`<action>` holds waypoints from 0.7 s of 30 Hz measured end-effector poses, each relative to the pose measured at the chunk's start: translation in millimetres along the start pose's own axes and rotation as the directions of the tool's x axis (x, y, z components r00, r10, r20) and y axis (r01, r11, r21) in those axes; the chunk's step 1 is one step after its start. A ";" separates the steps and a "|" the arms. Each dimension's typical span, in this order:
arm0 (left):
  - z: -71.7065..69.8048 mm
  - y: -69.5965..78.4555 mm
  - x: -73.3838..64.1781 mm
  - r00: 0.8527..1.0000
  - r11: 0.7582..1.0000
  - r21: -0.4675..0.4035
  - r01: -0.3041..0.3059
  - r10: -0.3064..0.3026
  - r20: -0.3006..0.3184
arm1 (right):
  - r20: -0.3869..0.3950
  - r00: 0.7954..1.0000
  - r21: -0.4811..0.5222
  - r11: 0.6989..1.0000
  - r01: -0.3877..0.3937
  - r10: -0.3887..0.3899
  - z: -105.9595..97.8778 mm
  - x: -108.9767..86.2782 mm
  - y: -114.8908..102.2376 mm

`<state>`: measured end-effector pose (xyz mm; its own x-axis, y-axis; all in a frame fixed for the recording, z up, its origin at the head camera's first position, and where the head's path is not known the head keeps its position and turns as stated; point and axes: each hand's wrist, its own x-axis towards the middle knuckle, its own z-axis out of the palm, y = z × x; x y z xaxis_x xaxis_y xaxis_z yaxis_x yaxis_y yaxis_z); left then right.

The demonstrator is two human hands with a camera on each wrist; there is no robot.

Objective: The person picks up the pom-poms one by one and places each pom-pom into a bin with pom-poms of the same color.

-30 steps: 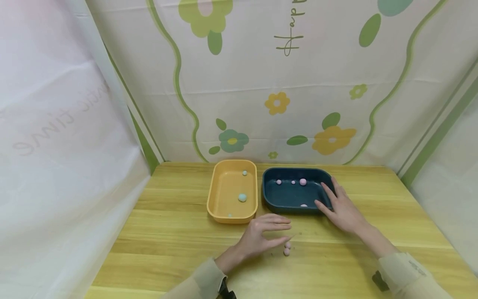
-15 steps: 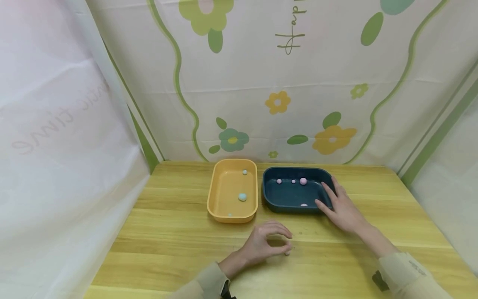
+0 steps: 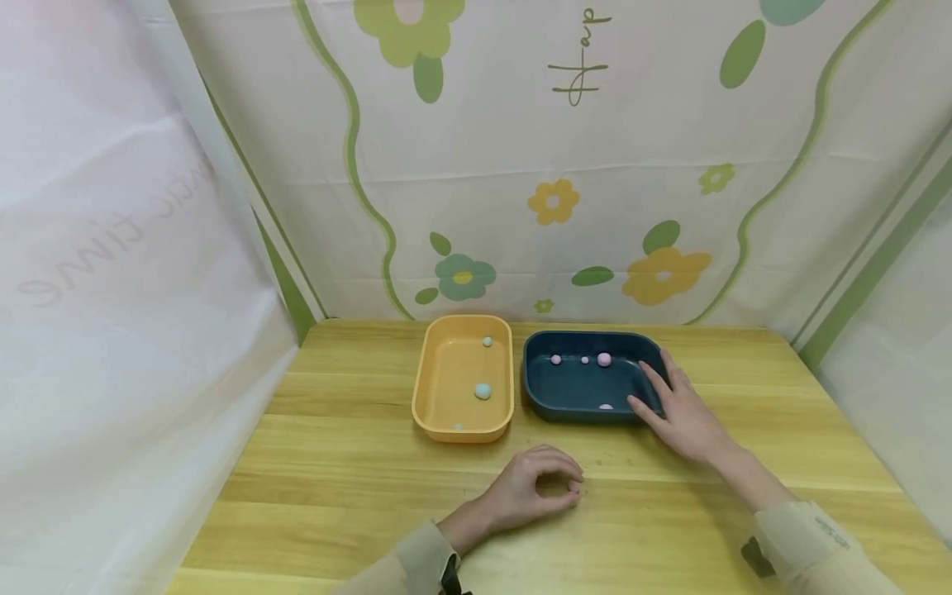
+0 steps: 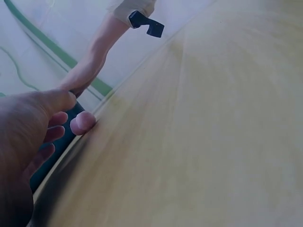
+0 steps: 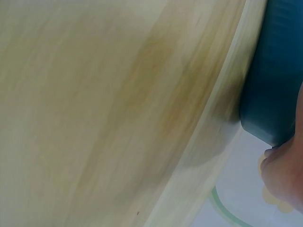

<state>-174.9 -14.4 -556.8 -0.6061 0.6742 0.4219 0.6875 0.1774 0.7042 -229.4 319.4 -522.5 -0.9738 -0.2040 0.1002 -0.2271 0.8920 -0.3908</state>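
In the head view my left hand (image 3: pixel 530 489) is curled low over the wooden table, pinching a small pink ball (image 3: pixel 573 487) between thumb and fingertips. Two pink balls (image 4: pixel 83 123) touch each other by those fingers in the left wrist view; the head view hides one behind the thumb. My right hand (image 3: pixel 687 417) rests with spread, fairly straight fingers on the right end of a dark blue tray (image 3: pixel 580 415). Several pink balls (image 3: pixel 604 360) lie inside it. Seen from the right wrist, the blue tray (image 5: pixel 270 71) stands beside part of that hand (image 5: pixel 286 175).
Left of the blue tray stands a yellow tray (image 3: pixel 420 388) with light blue-green balls (image 3: pixel 483 391) in it. Bare wooden tabletop (image 3: pixel 327 487) spreads before both trays. A white printed cloth (image 3: pixel 476 149) hangs behind, with more cloth at the sides.
My left hand has moved slightly toward me and its thumb and fingers have closed in around the pink balls on the table. My right hand stays at the blue tray.
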 end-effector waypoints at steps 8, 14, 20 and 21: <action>1.5 -6.4 -2.4 0.999 0.991 0.135 -0.008 0.002 0.043 | -0.003 1.000 -0.004 1.000 0.010 -0.010 0.1 0.7 0.2; 2.2 -9.7 -3.4 0.998 0.980 0.198 -0.006 -0.005 0.057 | -0.005 1.000 -0.008 1.000 0.010 -0.010 -0.3 -0.2 -0.3; 2.1 -10.5 -4.2 0.998 0.978 0.209 -0.016 0.003 0.064 | -0.005 1.000 -0.010 1.000 0.009 -0.009 -0.5 -0.2 -1.0; 2.0 -10.0 -4.3 0.998 0.978 0.207 -0.015 0.003 0.060 | -0.006 1.000 -0.012 1.000 0.010 -0.010 -0.5 -0.3 -1.1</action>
<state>-178.4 -17.7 -566.9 -0.5792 0.7166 0.3886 0.7645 0.3120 0.5640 -228.9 318.7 -521.6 -0.9715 -0.2106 0.1091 -0.2365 0.8949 -0.3784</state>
